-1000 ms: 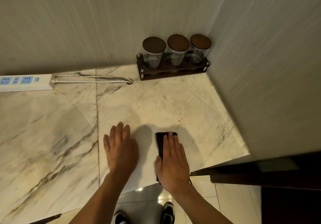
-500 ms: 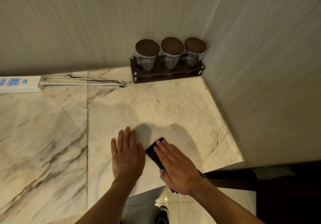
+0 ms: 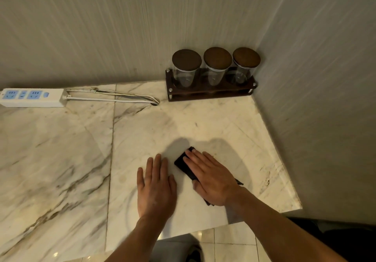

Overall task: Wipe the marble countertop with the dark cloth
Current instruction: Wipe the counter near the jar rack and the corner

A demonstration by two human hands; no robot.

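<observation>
A: Start at the right hand (image 3: 213, 180). Its fingers (image 3: 195, 157) lie flat and nearly straight, close together, pressing the cloth (image 3: 184, 165) onto the table (image 3: 142, 131). Nothing is curled round it; the palm pins it, and that is all.

B: And the left hand (image 3: 155, 188)?

A: Flat on bare marble just beside the cloth, fingers stretched forward and only slightly spread. It holds nothing. I'd judge it is a brace.

B: Where does the cloth sit?

A: Near the front edge of the right slab, angled towards the left hand, a folded dark strip. One corner shows ahead of the fingertips, another peeps out behind the wrist. Most of it is hidden under the hand.

B: What could go wrong?

A: Since it is only pressed, a quick stroke could let the hand slide over it and leave it bunched. A pull towards the front edge might drag it off onto the floor.

B: Further out?

A: The jar rack (image 3: 210, 90) stands in the far corner, well apart. A long push that way could knock it. The cord (image 3: 122, 97) and power strip (image 3: 32, 97) lie along the back wall to the left. If the cloth is damp, which I cannot tell, that end wants care.
</observation>
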